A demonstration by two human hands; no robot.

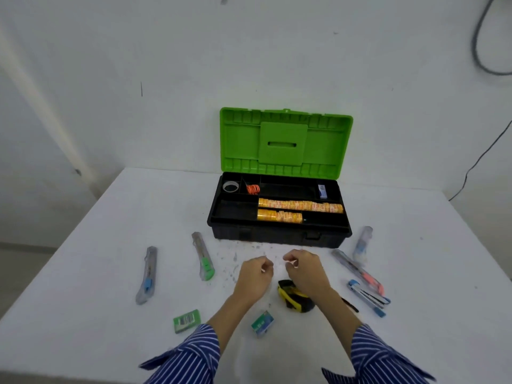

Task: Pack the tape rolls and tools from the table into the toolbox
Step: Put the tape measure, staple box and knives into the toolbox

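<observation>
Both hands hover over the white table (83, 259), left hand (253, 275) and right hand (303, 273) curled, seemingly gripping nothing. At twelve o'clock the black toolbox with green lid (279, 234) gapes open, yellow tape rolls (300, 205) already inside. The yellow-black tape measure (293, 299) waits beneath the right wrist, probably next.

The toolbox (279, 234) stands open at the back of the counter (83, 273), two rows of tape rolls (300, 205) lying in its tray. Before it, to the left, lie two utility knives (146, 274); to the right, more knives and a stapler (367, 297). Nearest the person sit a tape measure (291, 297) and two small boxes (187, 320).
</observation>
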